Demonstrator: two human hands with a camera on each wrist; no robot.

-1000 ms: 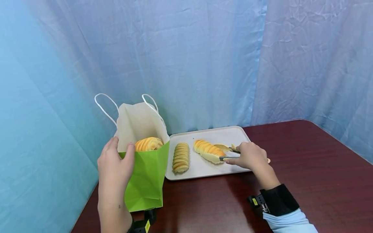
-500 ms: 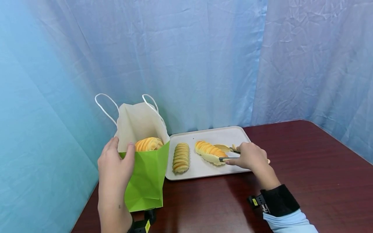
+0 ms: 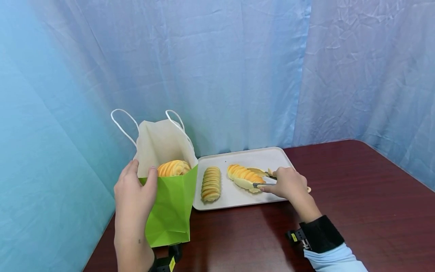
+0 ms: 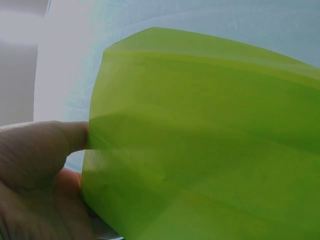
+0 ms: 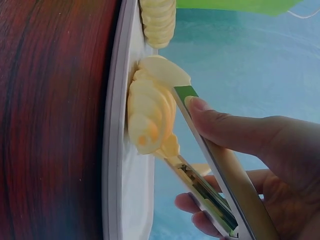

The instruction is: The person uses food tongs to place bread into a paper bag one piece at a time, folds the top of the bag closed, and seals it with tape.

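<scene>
My left hand [image 3: 136, 192] grips the near left corner of a green paper bag [image 3: 171, 207], thumb over the front and fingers along the side. Inside the bag's mouth a ridged bread roll [image 3: 174, 168] shows. My right hand [image 3: 289, 183] holds metal tongs [image 5: 220, 165] with cream-coloured ends, thumb on one arm and fingers at the other. These ends stand apart on either side of a golden ridged bread roll [image 3: 245, 173], which lies on a white tray [image 3: 251, 156]. Left of it on the tray is another long ridged bread roll [image 3: 211, 184].
The tray's left edge sits right beside the bag on a dark red wooden table [image 3: 357, 189]. Two white cord handles [image 3: 124, 121] rise from the bag. Blue cloth curtains [image 3: 238, 75] hang behind and at the left.
My right hand and the tongs have shifted slightly left along the bread roll. That roll has moved a little to the right on the tray. My left hand and the bag stay put.
</scene>
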